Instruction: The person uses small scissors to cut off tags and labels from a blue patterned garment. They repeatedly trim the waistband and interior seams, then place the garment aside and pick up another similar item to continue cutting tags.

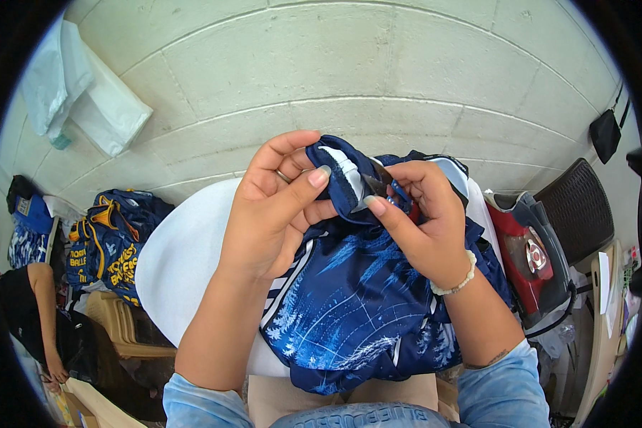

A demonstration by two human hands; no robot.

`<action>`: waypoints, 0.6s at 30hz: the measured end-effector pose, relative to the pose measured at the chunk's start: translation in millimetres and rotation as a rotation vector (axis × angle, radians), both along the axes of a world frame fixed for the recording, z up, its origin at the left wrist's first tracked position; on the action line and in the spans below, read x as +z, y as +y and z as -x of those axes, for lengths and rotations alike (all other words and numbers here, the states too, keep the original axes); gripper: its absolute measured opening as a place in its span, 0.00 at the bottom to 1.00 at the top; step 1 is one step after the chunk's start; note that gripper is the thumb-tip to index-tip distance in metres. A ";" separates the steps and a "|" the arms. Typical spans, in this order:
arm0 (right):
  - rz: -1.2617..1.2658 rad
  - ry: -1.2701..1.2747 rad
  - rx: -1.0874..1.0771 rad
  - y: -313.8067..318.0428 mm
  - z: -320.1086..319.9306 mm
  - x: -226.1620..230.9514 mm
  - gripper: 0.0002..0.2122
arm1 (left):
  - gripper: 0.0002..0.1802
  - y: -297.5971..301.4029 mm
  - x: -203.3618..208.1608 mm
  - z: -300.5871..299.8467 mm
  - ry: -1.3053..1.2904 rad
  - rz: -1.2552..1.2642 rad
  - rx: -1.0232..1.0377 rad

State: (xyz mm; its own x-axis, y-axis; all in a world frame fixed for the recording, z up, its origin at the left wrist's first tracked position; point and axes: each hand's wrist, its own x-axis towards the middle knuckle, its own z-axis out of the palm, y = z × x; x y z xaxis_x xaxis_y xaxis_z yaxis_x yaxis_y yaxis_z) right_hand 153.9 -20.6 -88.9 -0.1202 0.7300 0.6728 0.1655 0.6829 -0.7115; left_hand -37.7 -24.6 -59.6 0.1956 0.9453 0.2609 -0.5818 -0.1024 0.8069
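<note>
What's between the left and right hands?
Head view: a folded navy garment edge, white strip showing, and a dark-bladed tool in the right hand.

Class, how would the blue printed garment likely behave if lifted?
The blue printed garment would probably flop, since it lies in soft folds on the white surface. Its glossy sheen suggests it might feel slippery.

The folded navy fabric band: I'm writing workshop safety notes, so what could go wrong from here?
The right hand holds a small dark-bladed tool right by the navy fabric band, so a slip might nick the cloth. The left hand pinches that band close by, so it could perhaps be cut too.
</note>
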 end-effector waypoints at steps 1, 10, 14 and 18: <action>-0.020 -0.031 0.006 0.3 -1.3 0.1 0.15 | 0.20 -0.1 0.3 0.2 0.000 -0.001 -0.003; -0.149 -0.231 0.102 -3.2 -7.9 11.5 0.15 | 0.20 -2.1 0.6 -1.0 0.052 -0.056 0.035; -0.148 -0.269 0.090 -4.3 -9.1 13.6 0.16 | 0.20 -3.8 0.3 -1.2 0.074 -0.094 0.038; -0.171 -0.241 0.083 -4.7 -8.9 13.6 0.15 | 0.20 -3.9 -0.3 -1.3 0.083 -0.091 0.037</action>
